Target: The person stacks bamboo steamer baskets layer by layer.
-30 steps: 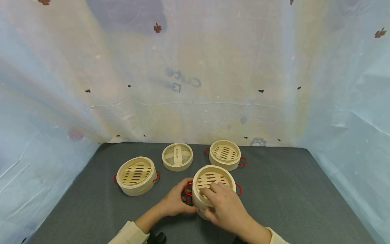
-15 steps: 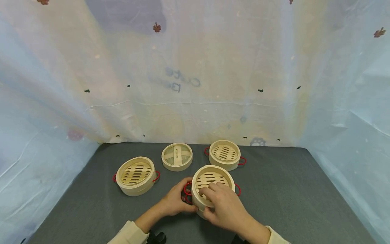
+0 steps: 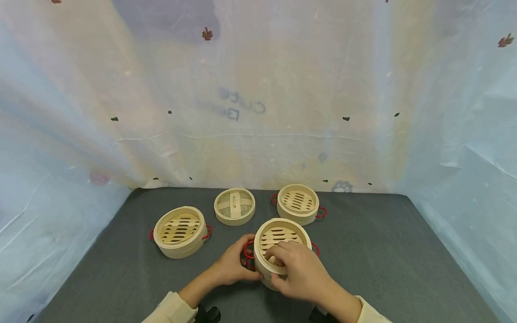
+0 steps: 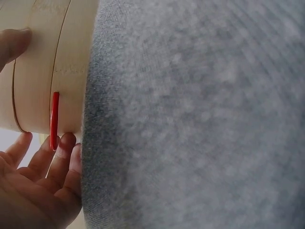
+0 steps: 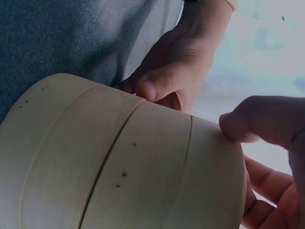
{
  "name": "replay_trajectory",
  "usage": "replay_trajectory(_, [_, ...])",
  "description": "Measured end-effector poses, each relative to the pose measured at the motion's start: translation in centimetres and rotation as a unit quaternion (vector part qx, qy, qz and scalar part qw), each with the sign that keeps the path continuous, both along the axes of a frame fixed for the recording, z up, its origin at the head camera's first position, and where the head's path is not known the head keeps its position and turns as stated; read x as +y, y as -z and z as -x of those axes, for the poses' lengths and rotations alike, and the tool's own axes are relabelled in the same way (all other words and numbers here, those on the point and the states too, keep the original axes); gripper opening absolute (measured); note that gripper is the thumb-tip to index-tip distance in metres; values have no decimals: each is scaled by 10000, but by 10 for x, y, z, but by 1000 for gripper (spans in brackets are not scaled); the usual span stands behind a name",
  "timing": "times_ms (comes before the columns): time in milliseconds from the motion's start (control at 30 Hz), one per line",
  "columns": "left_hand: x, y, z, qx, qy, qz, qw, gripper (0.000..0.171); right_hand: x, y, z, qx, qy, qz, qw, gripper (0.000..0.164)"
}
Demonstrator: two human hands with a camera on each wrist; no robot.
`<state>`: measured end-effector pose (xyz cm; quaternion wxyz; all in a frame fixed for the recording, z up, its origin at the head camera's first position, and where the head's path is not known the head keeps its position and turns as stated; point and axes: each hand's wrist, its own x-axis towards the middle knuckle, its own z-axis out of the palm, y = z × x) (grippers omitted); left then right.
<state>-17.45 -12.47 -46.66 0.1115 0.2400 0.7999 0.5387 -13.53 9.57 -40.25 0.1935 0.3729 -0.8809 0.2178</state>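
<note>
Two stacked bamboo steamer baskets (image 3: 282, 235) with red side handles stand near me in the head view. My left hand (image 3: 232, 268) holds the stack's left side, its thumb on the front wall and fingers by the red handles. In the left wrist view those fingers sit beside a red handle (image 4: 55, 120). My right hand (image 3: 300, 271) pinches the near right rim of the upper basket, thumb outside and fingers inside over the slats. The right wrist view shows the stacked walls (image 5: 143, 157) with a dark seam between them. The right fingertips inside are partly hidden.
Another bamboo steamer basket (image 3: 180, 251) with red handles sits at left. A round bamboo lid (image 3: 235, 204) with a flat strap lies at the back, and one more basket (image 3: 298, 202) stands back right. The dark grey table (image 3: 375, 260) ends at hanging plastic sheeting (image 3: 258, 148).
My right hand has shifted very slightly to the right at the basket's rim. My left hand and the stack stay where they were.
</note>
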Motion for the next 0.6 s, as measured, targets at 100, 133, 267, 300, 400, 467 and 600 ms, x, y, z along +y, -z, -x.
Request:
replay_trajectory(100, [1, 1, 0, -37, 12, -64, 10000, 84, 1, 0, 0, -114, 0, 14, 9999, 35])
replay_trajectory(133, [1, 1, 0, -56, 15, -86, 9999, 84, 1, -1, 0, -127, 3, 32, 9999, 34])
replay_trajectory(267, [1, 0, 0, -148, 40, -168, 9997, 83, 1, -1, 0, -133, 12, 79, 9999, 33])
replay_trajectory(300, [1, 0, 0, -173, 48, -196, 9996, 83, 1, -2, 0, -131, 9, 94, 9999, 33])
replay_trajectory(400, [1, 0, 0, -208, 41, -193, 9996, 82, 2, -2, 0, -137, -21, 128, 9998, 33])
replay_trajectory(467, [1, 0, 0, -235, 36, -196, 9995, 82, 2, -3, 0, -159, -42, 137, 9998, 33])
replay_trajectory(600, [2, -1, -1, -264, 25, -187, 9995, 81, 3, -3, 0, -181, -99, 130, 9997, 33])
